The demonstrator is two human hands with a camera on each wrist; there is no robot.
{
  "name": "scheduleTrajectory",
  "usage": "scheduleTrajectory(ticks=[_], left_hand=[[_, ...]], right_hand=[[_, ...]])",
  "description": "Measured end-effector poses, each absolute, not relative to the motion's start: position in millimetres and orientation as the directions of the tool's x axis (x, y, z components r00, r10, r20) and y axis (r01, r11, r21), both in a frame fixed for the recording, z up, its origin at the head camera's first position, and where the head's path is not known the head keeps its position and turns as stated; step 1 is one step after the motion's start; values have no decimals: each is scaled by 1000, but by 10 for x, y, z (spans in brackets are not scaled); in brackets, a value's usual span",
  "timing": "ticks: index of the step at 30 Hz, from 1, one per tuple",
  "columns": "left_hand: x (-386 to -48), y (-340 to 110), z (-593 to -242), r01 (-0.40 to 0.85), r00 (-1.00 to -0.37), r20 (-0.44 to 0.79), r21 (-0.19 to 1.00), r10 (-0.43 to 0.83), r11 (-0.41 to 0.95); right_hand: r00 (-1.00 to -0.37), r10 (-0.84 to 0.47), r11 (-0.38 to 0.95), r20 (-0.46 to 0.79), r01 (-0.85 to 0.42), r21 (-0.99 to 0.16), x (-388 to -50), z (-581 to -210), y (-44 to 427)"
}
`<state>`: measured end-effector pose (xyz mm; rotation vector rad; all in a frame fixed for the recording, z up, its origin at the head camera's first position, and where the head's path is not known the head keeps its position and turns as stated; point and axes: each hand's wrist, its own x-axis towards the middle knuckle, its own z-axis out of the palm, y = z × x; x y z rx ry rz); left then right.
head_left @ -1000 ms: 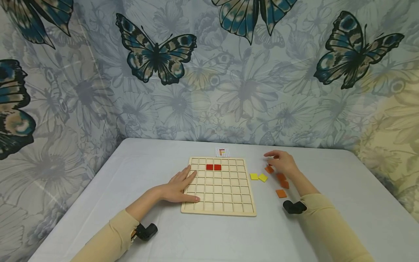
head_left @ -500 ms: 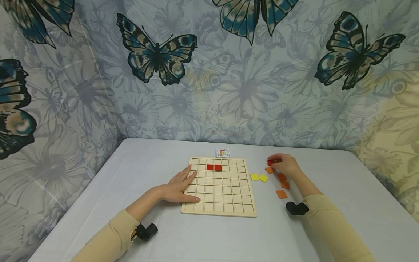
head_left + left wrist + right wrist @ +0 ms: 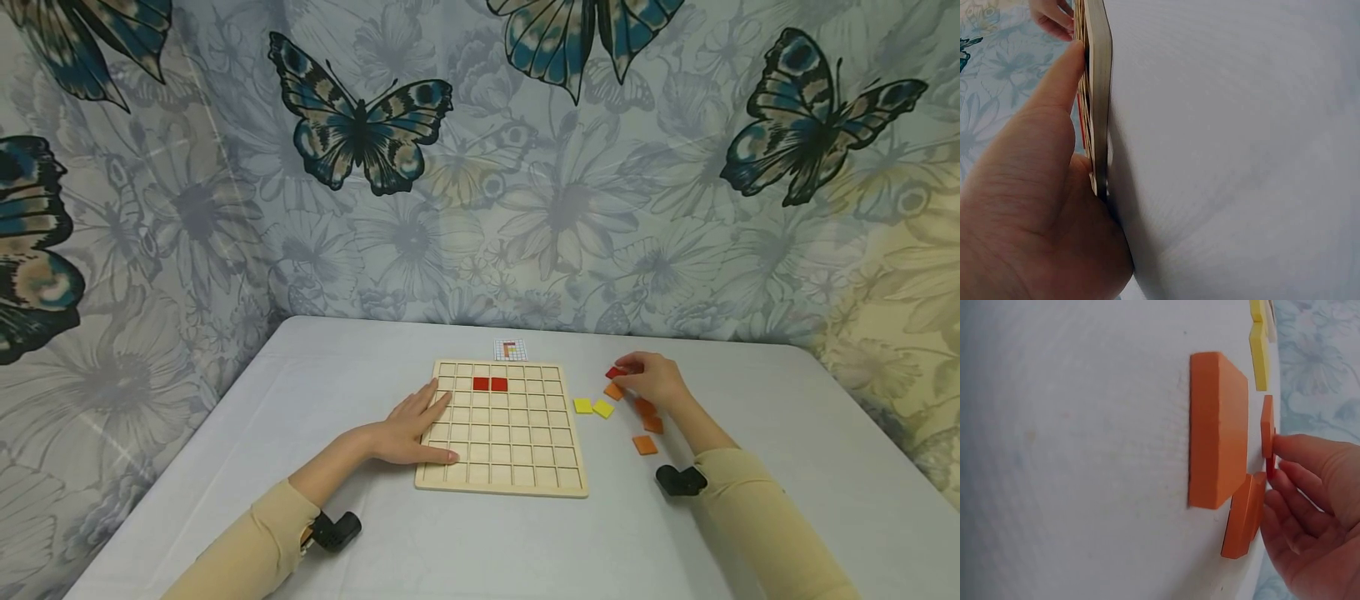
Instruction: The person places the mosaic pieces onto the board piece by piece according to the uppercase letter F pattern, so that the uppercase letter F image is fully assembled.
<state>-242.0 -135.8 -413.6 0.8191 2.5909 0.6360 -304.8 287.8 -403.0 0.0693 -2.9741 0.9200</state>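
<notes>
My left hand (image 3: 405, 429) lies with spread fingers on the left edge of a wooden grid board (image 3: 517, 454). Two red square tiles (image 3: 490, 384) sit side by side in its second row from the far edge. Right of the board, my right hand (image 3: 654, 379) pinches a loose red tile (image 3: 613, 372) between thumb and fingers, low at the table. An orange tile (image 3: 613, 391) lies close by the thumb. In the right wrist view the red tile (image 3: 1270, 466) is mostly hidden behind the orange one (image 3: 1267, 425) and the fingers.
Two yellow tiles (image 3: 592, 407) lie beside the board's right edge. More orange tiles (image 3: 644, 445) are scattered below my right hand. A small card with a coloured grid pattern (image 3: 511, 350) lies beyond the board. Butterfly-patterned fabric (image 3: 480, 250) hangs behind the white table (image 3: 352, 350).
My right hand has come down and drawn back slightly onto the red tile, which has turned and shifted left. The nearby orange tile has shifted slightly. My left hand has stayed still.
</notes>
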Motion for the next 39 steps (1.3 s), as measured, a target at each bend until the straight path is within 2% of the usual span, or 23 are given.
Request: scheduleTrajectory(ticks=[6,19,39], left_hand=[[-2424,-1356,-4148,450,-773,-195,501,604,739],[-2412,-1352,-4138,444,-779,-195,502,597,743],[-2424,-1361,-4142,447,-774,-194,505,603,738]], right_hand=[[-996,-40,825,75,-75,-560,-3033,-4041,2851],[-993,-83,761,89,-121,-637,-3016,-4028,2617],[-981,-179,718,67,-177,-673,-3002,-4000,2132]])
